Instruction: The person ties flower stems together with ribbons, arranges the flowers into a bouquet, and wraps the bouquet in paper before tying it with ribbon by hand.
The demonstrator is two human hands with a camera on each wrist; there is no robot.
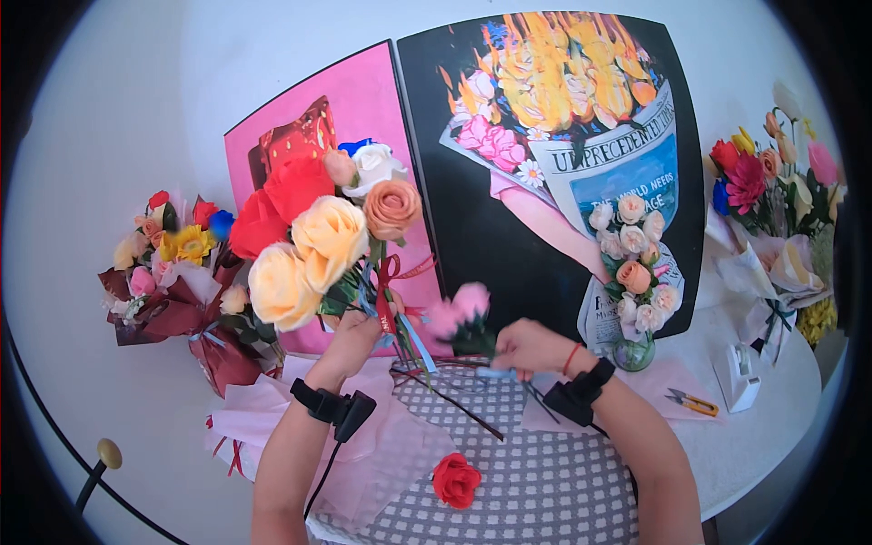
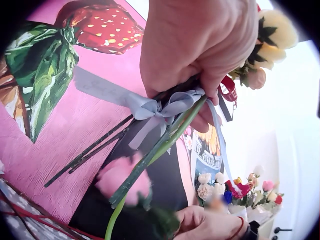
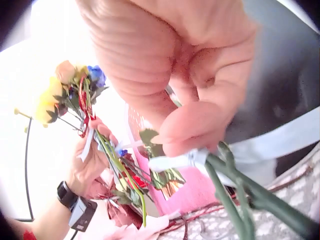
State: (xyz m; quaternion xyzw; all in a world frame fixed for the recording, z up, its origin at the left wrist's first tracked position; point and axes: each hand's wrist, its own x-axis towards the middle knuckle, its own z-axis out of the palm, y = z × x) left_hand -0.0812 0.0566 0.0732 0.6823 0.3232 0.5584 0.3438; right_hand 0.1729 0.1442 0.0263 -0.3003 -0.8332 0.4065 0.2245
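My left hand (image 1: 351,343) grips the stems of a bouquet of red, cream, peach, white and blue flowers (image 1: 331,232) held upright. A pale blue ribbon bow (image 2: 167,106) and a red ribbon (image 1: 385,291) are tied round those stems. My right hand (image 1: 536,350) pinches the stems of pink flowers (image 1: 459,313), blurred in the head view, to the right of the bouquet. In the right wrist view a pale ribbon (image 3: 280,137) lies at the fingertips of that hand, against green stems (image 3: 235,185).
A red rose (image 1: 456,480) lies on the checked cloth (image 1: 527,472). Pink paper (image 1: 363,436) spreads at left. Orange-handled snips (image 1: 695,402), a white tape dispenser (image 1: 738,377) and a small vase of roses (image 1: 634,352) stand or lie at right. Wrapped bouquets (image 1: 213,341) flank two paintings (image 1: 509,218).
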